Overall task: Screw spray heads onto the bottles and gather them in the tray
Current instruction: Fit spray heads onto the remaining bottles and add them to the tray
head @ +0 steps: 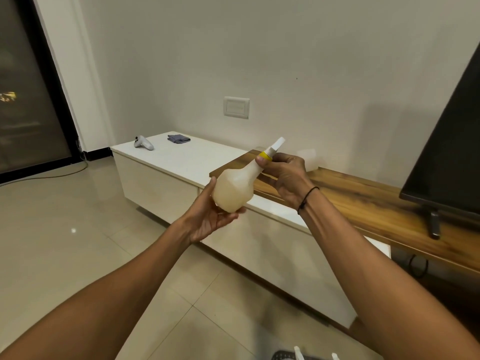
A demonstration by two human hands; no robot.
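I hold a translucent white bulb-shaped bottle (233, 192) tilted in the air above the cabinet's edge, neck pointing up and to the right. My left hand (211, 216) cups its round base from below. My right hand (284, 178) grips the neck at the yellow collar of the white spray head (272, 149), whose nozzle sticks out past my fingers. At the bottom edge of the view, a dark perforated tray (281, 355) shows, with two white spray-head tips (297, 352) rising from it; the bottles under them are out of view.
A low white cabinet (181, 162) carries a white game controller (142, 143) and a folded grey cloth (178, 138). A wooden shelf (363, 198) holds a dark television (452, 141) on the right. Tiled floor (78, 242) spreads to the left; a dark glass door (26, 100) stands far left.
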